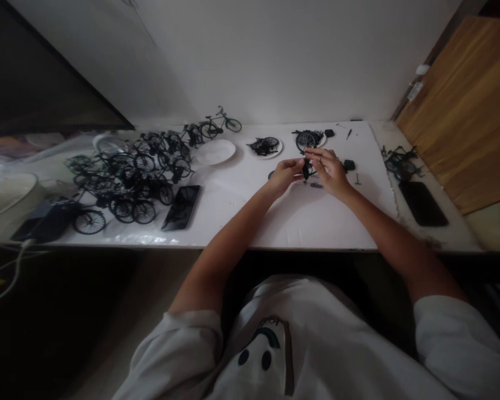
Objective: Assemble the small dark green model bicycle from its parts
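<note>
Above the white tabletop [233, 205], my left hand [287, 175] is closed, its thumb and fingers pinching a small black model bicycle part [305, 169]. My right hand [330, 172] meets it from the other side, fingers bent and their tips at the same part. Most of that part is hidden by the fingers, so its exact shape does not show. Just beyond my hands lie black toy bicycle wheels [305, 141] on a small white dish. Another white plate [279, 151] carries more black bicycle pieces.
Many assembled black model bicycles [137, 166] crowd the left side, with one bicycle [220, 123] standing behind. A white plate [216, 152] and a phone [182, 207] lie nearby. At right are a small T-shaped tool [357, 179], black parts [402, 162] and a dark phone-like slab [423, 204].
</note>
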Available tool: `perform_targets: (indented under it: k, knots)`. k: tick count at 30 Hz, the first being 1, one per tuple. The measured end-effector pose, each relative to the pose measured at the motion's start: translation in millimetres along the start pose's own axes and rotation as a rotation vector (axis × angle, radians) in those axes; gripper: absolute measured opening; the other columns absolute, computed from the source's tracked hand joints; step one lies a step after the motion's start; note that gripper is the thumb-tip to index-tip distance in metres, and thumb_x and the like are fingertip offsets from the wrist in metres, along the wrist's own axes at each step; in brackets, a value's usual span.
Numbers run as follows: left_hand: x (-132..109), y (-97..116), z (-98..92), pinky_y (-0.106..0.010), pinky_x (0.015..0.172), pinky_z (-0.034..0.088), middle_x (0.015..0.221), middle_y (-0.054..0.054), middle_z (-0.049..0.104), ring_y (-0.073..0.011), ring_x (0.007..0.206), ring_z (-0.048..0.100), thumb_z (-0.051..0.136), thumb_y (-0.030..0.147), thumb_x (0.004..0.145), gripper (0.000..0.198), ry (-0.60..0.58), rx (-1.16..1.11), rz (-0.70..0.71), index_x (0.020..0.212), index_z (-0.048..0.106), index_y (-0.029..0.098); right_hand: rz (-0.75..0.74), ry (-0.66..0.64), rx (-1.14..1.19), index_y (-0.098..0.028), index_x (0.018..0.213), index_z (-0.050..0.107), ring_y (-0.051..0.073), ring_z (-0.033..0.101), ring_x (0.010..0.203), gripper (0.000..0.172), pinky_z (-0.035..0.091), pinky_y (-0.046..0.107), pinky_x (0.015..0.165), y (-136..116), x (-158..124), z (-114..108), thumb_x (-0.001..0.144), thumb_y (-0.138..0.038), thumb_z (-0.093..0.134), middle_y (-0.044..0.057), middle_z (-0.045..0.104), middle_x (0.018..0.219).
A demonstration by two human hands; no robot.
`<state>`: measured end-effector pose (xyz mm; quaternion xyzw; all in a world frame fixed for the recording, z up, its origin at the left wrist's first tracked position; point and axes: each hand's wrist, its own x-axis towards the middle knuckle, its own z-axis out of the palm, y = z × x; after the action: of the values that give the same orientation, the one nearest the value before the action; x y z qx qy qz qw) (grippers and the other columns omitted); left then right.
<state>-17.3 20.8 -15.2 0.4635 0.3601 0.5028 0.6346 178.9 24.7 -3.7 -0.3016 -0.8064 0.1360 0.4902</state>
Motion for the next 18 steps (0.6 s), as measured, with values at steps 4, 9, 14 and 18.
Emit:
perform_targets:
  k: [4, 9, 14, 18]
  knots:
    - [-0.1, -0.3, -0.4, -0.034, 0.094, 0.056, 0.105, -0.010, 0.081, -0.0168, 0.091, 0.073, 0.088, 0.043, 0.094, 0.030, -0.001, -0.009, 0.007, 0.105, 0.081, 0.016, 0.012, -0.002, -0.021, -0.032, 0.134, 0.082, 0.032, 0.065, 0.139, 0.068, 0.049, 0.061, 0.125, -1.7, -0.1, -0.6, 0.112, -0.075, 0.036, 0.010, 0.076, 0.145]
    - [1.6, -1.3, -2.3, -0.034, 0.095, 0.056, 0.107, -0.010, 0.082, -0.0181, 0.095, 0.073, 0.088, 0.046, 0.094, 0.033, 0.008, -0.008, 0.004, 0.107, 0.080, 0.017, 0.001, 0.002, -0.044, -0.032, 0.133, 0.083, 0.033, 0.066, 0.137, 0.066, 0.049, 0.061, 0.123, -2.9, 0.4, -2.4, 0.113, -0.073, 0.035, 0.011, 0.077, 0.143]
    - [2.7, -1.6, -3.5, -0.036, 0.098, 0.055, 0.111, -0.011, 0.082, -0.0199, 0.099, 0.074, 0.090, 0.052, 0.091, 0.040, 0.003, -0.005, 0.000, 0.108, 0.078, 0.018, -0.007, -0.010, -0.100, -0.031, 0.130, 0.083, 0.033, 0.065, 0.136, 0.068, 0.049, 0.062, 0.123, -1.4, 1.6, -4.3, 0.113, -0.073, 0.032, 0.011, 0.077, 0.140]
    - [3.8, -3.7, -5.1, -0.035, 0.098, 0.055, 0.109, -0.010, 0.081, -0.0186, 0.097, 0.073, 0.093, 0.057, 0.086, 0.047, 0.005, -0.002, 0.002, 0.107, 0.078, 0.017, -0.018, -0.005, -0.106, -0.029, 0.130, 0.083, 0.033, 0.065, 0.136, 0.068, 0.048, 0.062, 0.123, 0.2, 2.2, -5.0, 0.113, -0.072, 0.033, 0.013, 0.077, 0.140]
